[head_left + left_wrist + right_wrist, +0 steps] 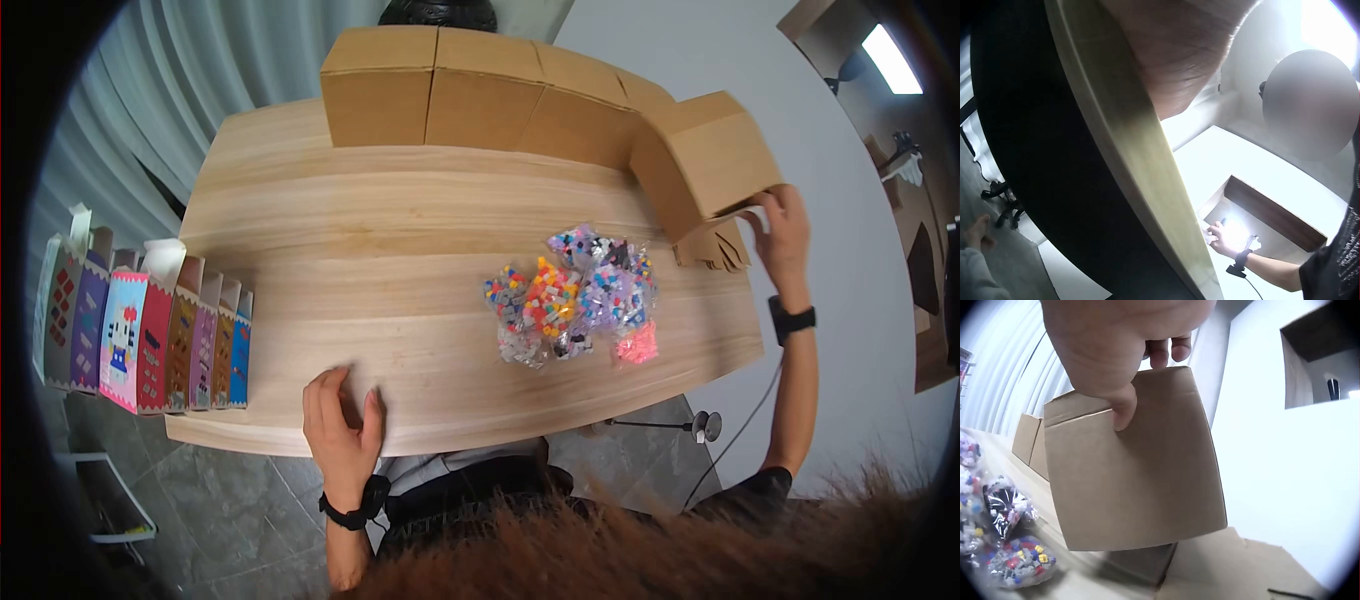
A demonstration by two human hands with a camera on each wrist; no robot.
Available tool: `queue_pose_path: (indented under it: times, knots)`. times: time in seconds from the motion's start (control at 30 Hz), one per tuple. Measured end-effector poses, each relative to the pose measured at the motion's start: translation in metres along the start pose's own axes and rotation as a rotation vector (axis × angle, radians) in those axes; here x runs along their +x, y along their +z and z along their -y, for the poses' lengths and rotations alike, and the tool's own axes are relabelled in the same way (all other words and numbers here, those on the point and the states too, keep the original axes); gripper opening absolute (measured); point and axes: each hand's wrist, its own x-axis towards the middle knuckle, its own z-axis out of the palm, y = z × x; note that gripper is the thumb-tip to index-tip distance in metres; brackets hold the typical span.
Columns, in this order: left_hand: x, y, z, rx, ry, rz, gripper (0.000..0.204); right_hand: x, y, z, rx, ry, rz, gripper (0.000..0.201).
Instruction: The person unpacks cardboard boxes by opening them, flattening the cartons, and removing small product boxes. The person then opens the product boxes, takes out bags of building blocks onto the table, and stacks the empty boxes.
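My right hand (787, 235) grips the near top edge of a brown cardboard box (722, 150) at the right end of a row. In the right wrist view the thumb (1124, 412) presses on the box's flat face while the fingers go behind its top edge, partly hidden. This box stands tilted, with a flat piece of cardboard (712, 250) under its near side. My left hand (338, 420) rests on the near edge of the wooden table (400, 250), fingers loosely bent and holding nothing. Only its palm side shows in the left wrist view.
More cardboard boxes (480, 95) line the table's far edge. Clear bags of small coloured bricks (590, 290) lie in a pile right of centre. Several printed boxes (135, 340) with open flaps stand at the left edge. A white wall (690, 50) is behind.
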Motion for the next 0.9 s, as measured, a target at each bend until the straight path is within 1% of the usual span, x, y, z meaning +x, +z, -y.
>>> queue_pose_path:
  times: [0.07,0.13,0.2,0.3,0.33,0.37,0.4,0.47,0.53,0.57,0.6,0.67,0.7,0.73,0.77,0.8,0.83,0.87,0.9]
  knots:
    - [0.001,-0.001,-0.001,-0.006,0.028,0.001,0.038,0.005,-0.033,0.000,-0.020,0.025,-0.006,0.037]
    - [0.001,-0.001,0.000,0.002,0.002,0.007,0.038,0.008,-0.059,0.004,0.007,0.012,-0.088,0.039]
    - [0.002,0.000,0.002,-0.007,0.072,-0.019,0.039,0.022,-0.083,0.036,0.058,0.003,-0.185,0.042]
    - [0.002,0.000,0.002,-0.010,0.049,-0.025,0.039,0.040,-0.105,0.101,0.115,-0.004,-0.212,0.045]
    - [0.002,-0.001,0.002,-0.022,0.048,-0.027,0.039,0.047,-0.109,0.123,0.095,-0.071,-0.207,0.042]
    - [0.002,-0.004,0.000,-0.025,0.036,-0.024,0.039,0.053,-0.108,0.143,0.082,-0.138,-0.210,0.040]
    - [0.001,-0.004,0.001,-0.013,0.037,-0.029,0.039,0.056,-0.105,0.162,0.125,-0.148,-0.239,0.040]
    - [0.001,-0.006,0.001,-0.032,0.013,-0.023,0.039,0.065,-0.099,0.195,0.320,-0.229,-0.103,0.038]
    - [0.000,-0.007,0.008,-0.103,0.057,-0.070,0.040,0.071,-0.081,0.228,0.513,-0.354,-0.103,0.038]
    - [-0.003,-0.010,0.013,-0.149,0.020,-0.043,0.045,0.071,-0.073,0.248,0.571,-0.383,-0.106,0.036]
    - [-0.005,-0.013,0.016,-0.121,0.004,-0.064,0.045,0.068,-0.066,0.268,0.628,-0.412,-0.105,0.035]
    - [-0.011,-0.018,0.022,-0.539,-0.107,-0.122,0.054,0.059,-0.059,0.298,0.748,-0.481,0.095,0.033]
    - [-0.013,-0.019,0.029,-0.663,-0.096,-0.125,0.067,0.058,-0.058,0.311,0.764,-0.500,0.086,0.033]
    - [-0.016,-0.022,0.031,-0.651,-0.102,-0.142,0.067,0.058,-0.056,0.322,0.824,-0.534,0.044,0.032]
    - [-0.017,-0.028,0.029,-0.621,-0.072,-0.145,0.075,0.058,-0.055,0.328,0.882,-0.566,0.003,0.030]
    - [-0.017,-0.033,0.026,-0.593,-0.042,-0.144,0.084,0.058,-0.056,0.328,0.891,-0.576,-0.003,0.030]
    - [-0.019,-0.041,0.025,-0.562,-0.043,-0.085,0.089,0.058,-0.060,0.325,0.948,-0.485,-0.036,0.029]
    - [-0.018,-0.047,0.022,-0.559,-0.049,-0.086,0.089,0.059,-0.062,0.321,1.001,-0.389,-0.064,0.028]
    - [-0.016,-0.052,0.017,-0.518,0.012,-0.063,0.086,0.063,-0.061,0.317,1.002,-0.385,-0.057,0.028]
